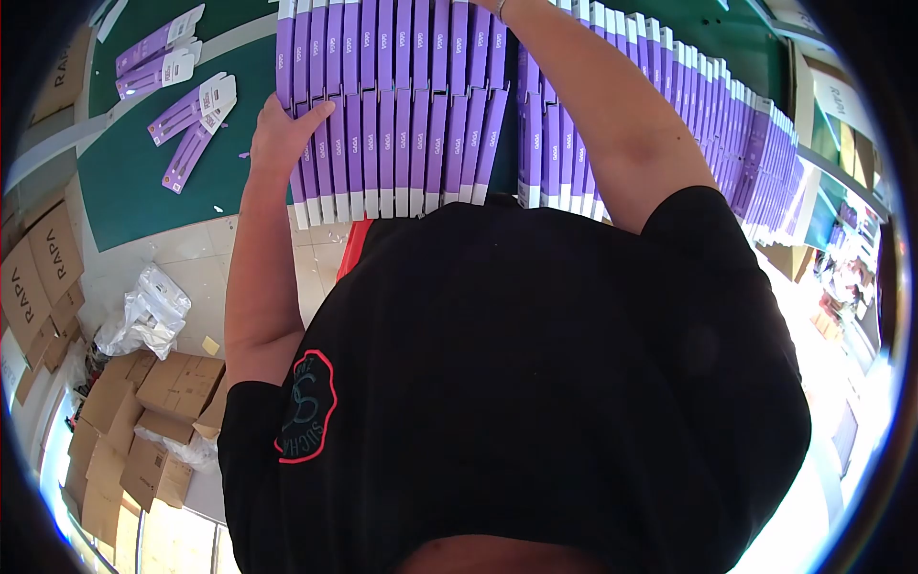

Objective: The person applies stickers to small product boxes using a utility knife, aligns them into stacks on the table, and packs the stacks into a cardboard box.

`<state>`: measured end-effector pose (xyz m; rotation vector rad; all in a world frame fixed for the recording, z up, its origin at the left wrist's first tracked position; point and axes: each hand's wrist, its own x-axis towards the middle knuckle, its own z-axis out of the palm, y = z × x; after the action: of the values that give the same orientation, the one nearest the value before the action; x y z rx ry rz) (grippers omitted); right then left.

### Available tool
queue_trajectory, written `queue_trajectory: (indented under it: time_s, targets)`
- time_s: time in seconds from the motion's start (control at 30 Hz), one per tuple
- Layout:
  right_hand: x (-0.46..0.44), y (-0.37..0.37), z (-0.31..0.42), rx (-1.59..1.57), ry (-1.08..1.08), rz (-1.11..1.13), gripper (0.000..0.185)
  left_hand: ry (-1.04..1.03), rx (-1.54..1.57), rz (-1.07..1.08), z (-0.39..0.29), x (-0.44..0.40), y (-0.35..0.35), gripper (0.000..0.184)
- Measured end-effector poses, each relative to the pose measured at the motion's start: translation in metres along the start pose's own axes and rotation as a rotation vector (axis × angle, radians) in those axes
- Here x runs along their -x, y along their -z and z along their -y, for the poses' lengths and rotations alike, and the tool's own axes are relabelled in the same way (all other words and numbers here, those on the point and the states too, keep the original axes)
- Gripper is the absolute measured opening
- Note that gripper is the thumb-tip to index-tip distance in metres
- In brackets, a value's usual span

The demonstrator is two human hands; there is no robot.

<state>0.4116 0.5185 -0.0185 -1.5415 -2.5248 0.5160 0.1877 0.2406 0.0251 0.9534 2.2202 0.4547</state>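
Observation:
Purple-and-white narrow boxes (402, 143) stand packed side by side in two rows. My left hand (282, 136) grips the left end of these rows, its thumb lying across the box tops and its other fingers mostly hidden at the side. My right arm reaches over the boxes to the top edge of the view, where only a bit of my right hand (490, 5) shows beside the far row; its fingers are out of sight.
Several flat purple-and-white cartons (191, 120) lie on the green table (124, 206) at the left. Another long run of purple boxes (736, 143) extends to the right. Cardboard boxes (182, 387) and a clear plastic bag (153, 311) are on the floor at the lower left.

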Motion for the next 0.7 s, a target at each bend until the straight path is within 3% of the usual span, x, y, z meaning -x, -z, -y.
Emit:
queue_trajectory:
  time_s: [0.23,0.37,0.4,0.6,0.7]
  targets:
    - [0.027,0.015,0.011,0.163,0.181,-0.016,0.028,0.007,0.022,0.023,0.000,0.000,0.001,0.068]
    - [0.046,0.007,0.011,0.142,0.253,-0.445,0.028,-0.020,0.008,0.009,0.010,-0.006,-0.001,0.067]
    - [0.058,0.008,0.013,0.144,0.251,-0.443,0.028,-0.019,0.009,0.012,0.009,-0.006,-0.001,0.067]
    - [0.171,0.048,0.029,-0.974,-0.543,0.139,0.026,0.016,-0.008,0.020,0.002,-0.002,0.003,0.067]
    - [0.196,0.048,0.036,-0.986,-0.571,0.153,0.026,0.024,-0.059,0.010,0.001,-0.003,0.002,0.067]
